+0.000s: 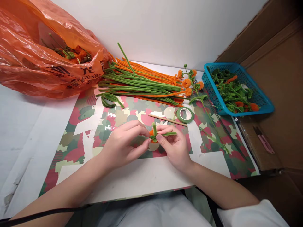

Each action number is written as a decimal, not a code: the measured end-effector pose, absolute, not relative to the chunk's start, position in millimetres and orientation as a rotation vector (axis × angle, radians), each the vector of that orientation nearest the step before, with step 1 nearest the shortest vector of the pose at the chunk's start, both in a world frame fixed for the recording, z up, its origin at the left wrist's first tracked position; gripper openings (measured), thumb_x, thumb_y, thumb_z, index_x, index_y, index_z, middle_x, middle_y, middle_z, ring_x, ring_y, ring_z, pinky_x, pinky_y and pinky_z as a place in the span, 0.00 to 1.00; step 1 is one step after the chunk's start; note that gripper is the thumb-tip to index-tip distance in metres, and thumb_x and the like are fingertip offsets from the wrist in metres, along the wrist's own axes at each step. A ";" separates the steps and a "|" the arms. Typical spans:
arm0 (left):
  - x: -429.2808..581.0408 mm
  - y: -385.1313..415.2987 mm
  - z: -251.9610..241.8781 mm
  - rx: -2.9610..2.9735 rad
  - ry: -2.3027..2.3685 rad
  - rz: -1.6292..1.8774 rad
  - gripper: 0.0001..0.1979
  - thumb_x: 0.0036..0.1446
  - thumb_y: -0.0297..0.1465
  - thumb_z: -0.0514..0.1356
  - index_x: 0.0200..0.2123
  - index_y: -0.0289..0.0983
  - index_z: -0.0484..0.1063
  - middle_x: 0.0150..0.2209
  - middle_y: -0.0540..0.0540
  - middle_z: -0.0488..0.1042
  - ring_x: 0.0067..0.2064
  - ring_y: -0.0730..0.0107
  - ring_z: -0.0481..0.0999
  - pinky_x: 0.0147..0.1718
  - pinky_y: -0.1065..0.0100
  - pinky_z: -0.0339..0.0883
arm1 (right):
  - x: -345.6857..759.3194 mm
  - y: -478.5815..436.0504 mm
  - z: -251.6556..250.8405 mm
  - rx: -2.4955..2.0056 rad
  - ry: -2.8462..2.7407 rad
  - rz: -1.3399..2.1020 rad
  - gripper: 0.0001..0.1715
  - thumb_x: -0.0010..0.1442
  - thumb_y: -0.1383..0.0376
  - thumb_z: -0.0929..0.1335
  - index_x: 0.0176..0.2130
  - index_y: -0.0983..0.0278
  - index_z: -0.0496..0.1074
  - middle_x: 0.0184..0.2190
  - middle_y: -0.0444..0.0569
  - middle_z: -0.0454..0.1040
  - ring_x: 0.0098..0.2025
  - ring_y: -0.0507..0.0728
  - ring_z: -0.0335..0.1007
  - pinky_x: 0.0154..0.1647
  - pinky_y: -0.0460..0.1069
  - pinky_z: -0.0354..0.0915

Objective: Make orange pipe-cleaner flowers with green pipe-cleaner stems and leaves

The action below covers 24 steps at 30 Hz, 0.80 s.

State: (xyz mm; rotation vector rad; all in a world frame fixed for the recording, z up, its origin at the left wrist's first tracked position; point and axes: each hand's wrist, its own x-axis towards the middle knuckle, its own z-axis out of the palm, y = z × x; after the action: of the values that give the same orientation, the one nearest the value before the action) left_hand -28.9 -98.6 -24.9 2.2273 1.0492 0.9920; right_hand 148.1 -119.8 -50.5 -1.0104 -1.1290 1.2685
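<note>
Between my two hands is a small pipe-cleaner flower [154, 136], orange with green fuzzy stems, one sticking up and one pointing right. My left hand [126, 142] comes in from the left, its thumb and a fingertip pinched on the flower's green part. From the right, my right hand [174, 145] pinches the same flower with thumb and forefinger. Just beyond my fingers lie a thin wooden stick [168, 120] and a roll of green tape [185, 114]. Part of the flower is hidden behind my fingertips.
Green pipe cleaners [142, 80] and orange pipe cleaners [151, 71] lie bundled behind. An orange plastic bag [78, 75] stands back left. Finished flower stems [201, 97] lie right, beside a blue basket [251, 112] of green and orange pieces. A pink-handled cutter [265, 142] lies on cardboard.
</note>
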 end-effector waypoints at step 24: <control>-30.9 -98.2 -17.2 1.389 1.153 0.337 0.11 0.59 0.38 0.56 0.30 0.36 0.67 0.27 0.50 0.72 0.19 0.80 0.59 0.16 0.76 0.57 | 147.2 -126.4 -49.0 -1.039 -1.624 0.738 0.08 0.58 0.74 0.69 0.32 0.60 0.73 0.38 0.50 0.79 0.41 0.56 0.78 0.42 0.53 0.74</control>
State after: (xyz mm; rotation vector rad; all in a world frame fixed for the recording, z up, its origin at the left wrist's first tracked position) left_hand -30.9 -98.2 -17.2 1.3893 1.1532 0.3368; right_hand 147.2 -126.4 -49.0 -1.0392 -1.6235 0.7382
